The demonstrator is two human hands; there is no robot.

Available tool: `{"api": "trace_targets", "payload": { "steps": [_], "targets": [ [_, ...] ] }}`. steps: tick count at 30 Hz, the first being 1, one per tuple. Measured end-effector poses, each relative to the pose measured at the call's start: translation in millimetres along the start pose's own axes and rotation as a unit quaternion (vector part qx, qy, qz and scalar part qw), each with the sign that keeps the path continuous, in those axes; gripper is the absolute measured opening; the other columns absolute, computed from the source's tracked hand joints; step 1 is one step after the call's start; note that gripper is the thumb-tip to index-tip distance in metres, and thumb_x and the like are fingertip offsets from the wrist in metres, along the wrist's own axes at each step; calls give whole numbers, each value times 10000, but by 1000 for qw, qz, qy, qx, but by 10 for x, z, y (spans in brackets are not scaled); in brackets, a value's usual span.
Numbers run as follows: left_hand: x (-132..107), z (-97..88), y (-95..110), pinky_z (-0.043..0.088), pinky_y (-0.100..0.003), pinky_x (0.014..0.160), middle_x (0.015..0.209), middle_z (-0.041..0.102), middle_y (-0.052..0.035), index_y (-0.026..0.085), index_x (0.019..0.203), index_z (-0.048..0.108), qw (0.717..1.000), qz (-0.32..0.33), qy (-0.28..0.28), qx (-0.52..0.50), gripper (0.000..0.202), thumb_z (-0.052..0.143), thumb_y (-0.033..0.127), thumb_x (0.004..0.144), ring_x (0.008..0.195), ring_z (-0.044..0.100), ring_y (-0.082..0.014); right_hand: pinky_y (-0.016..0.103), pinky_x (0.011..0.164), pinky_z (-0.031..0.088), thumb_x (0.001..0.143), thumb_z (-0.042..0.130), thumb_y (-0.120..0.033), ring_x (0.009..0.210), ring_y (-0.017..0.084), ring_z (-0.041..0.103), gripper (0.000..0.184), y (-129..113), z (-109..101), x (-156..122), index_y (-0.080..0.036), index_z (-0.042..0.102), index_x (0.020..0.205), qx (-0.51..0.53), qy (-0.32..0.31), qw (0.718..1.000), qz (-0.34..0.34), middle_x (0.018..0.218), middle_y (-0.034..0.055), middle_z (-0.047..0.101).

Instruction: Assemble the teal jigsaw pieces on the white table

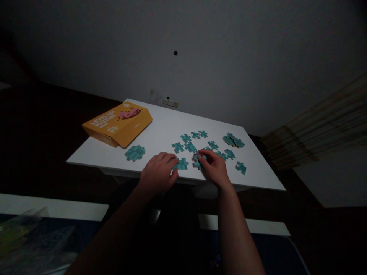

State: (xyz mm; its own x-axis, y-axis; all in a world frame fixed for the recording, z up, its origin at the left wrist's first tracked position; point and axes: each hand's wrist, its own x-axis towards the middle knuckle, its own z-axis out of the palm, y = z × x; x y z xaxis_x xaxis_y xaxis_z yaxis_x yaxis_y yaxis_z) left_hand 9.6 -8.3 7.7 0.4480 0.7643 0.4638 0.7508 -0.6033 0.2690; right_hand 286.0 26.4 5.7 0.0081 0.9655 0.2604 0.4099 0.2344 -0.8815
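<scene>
Near the table's front edge, my left hand [159,173] curls its fingers and thumb around the left end of a teal puzzle piece section [182,164], which lies on the table. My right hand [213,167] pinches another teal puzzle piece [196,162] between thumb and fingers, a short gap to the right of that section. Its fingers partly cover the piece. Just beyond the hands lie several loose teal pieces [189,146], some touching each other. More pieces [229,154] are scattered right of my right hand, with a single one [241,168] farther out.
A yellow puzzle box [126,122] stands at the left of the white table [160,126]. A pile of teal pieces [135,152] lies in front of it, and another pile [233,140] at the right. Behind the table is a wall with a socket strip [170,103].
</scene>
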Motion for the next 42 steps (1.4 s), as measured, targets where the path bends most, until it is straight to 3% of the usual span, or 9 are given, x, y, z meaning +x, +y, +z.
{"api": "trace_targets", "payload": {
  "steps": [5, 14, 18, 24, 31, 37, 39, 42],
  "targets": [
    [-1, 0, 2, 607, -515, 999, 1332, 793, -93, 207, 1282, 739, 1000, 2, 3, -2, 284, 698, 231, 1002, 1229, 705, -332, 584, 1097, 629, 942, 794, -484, 1151, 340, 802, 266, 27, -4, 4, -317, 839, 1144, -9, 3, 1000, -6, 1197, 77, 859],
    [1, 5, -5, 606, -517, 997, 1323, 789, -92, 214, 1278, 737, 1000, 0, 5, -6, 275, 691, 242, 1008, 1218, 699, -328, 537, 1117, 629, 942, 774, -453, 1170, 328, 795, 231, 22, 1, 11, -346, 834, 1138, -2, 8, 1000, -4, 1215, 73, 851],
    [-1, -2, -1, 609, -503, 998, 1325, 794, -93, 215, 1279, 735, 1000, 1, 10, -2, 271, 670, 239, 1017, 1226, 705, -321, 505, 1050, 644, 973, 739, -468, 1111, 304, 793, 282, 57, -16, 5, -332, 805, 1211, -1, 6, 1000, 10, 1183, 72, 837],
    [-3, -3, -9, 621, -488, 960, 1321, 799, -96, 231, 1272, 734, 1000, 7, 17, 2, 284, 679, 230, 993, 1202, 722, -317, 512, 1088, 610, 1036, 649, -483, 1210, 303, 744, 271, 110, -49, -22, -344, 780, 1229, -13, 44, 999, 11, 1285, 65, 798],
    [-15, 59, -65, 652, -525, 938, 1322, 791, -111, 216, 1259, 727, 999, 24, 17, 14, 264, 633, 229, 1013, 1180, 725, -333, 496, 1043, 603, 1059, 600, -467, 1118, 303, 744, 239, -79, -31, -21, -332, 779, 1140, -40, 94, 995, -21, 1148, 80, 779],
    [-17, 19, -45, 681, -552, 984, 1331, 791, -111, 222, 1245, 730, 999, 25, 5, 19, 274, 615, 204, 996, 1189, 737, -336, 464, 849, 594, 1028, 656, -477, 916, 290, 740, 223, -32, -363, 483, -289, 765, 1078, -130, 143, 981, -10, 1029, 88, 802],
    [-13, -2, -29, 682, -554, 1024, 1343, 794, -90, 252, 1254, 737, 1000, 20, 5, 17, 297, 606, 202, 992, 1204, 747, -336, 442, 791, 582, 990, 676, -442, 845, 280, 734, 172, 81, -464, 740, -291, 758, 977, -173, 113, 978, -5, 939, 77, 802],
    [-8, -20, -9, 690, -565, 1036, 1351, 806, -62, 330, 1281, 759, 1000, 13, 16, 13, 348, 602, 219, 991, 1202, 767, -351, 401, 694, 543, 957, 683, -390, 738, 259, 711, 147, 238, -539, 1074, -298, 749, 863, -233, 18, 972, 4, 822, 55, 792]
  ]
}}
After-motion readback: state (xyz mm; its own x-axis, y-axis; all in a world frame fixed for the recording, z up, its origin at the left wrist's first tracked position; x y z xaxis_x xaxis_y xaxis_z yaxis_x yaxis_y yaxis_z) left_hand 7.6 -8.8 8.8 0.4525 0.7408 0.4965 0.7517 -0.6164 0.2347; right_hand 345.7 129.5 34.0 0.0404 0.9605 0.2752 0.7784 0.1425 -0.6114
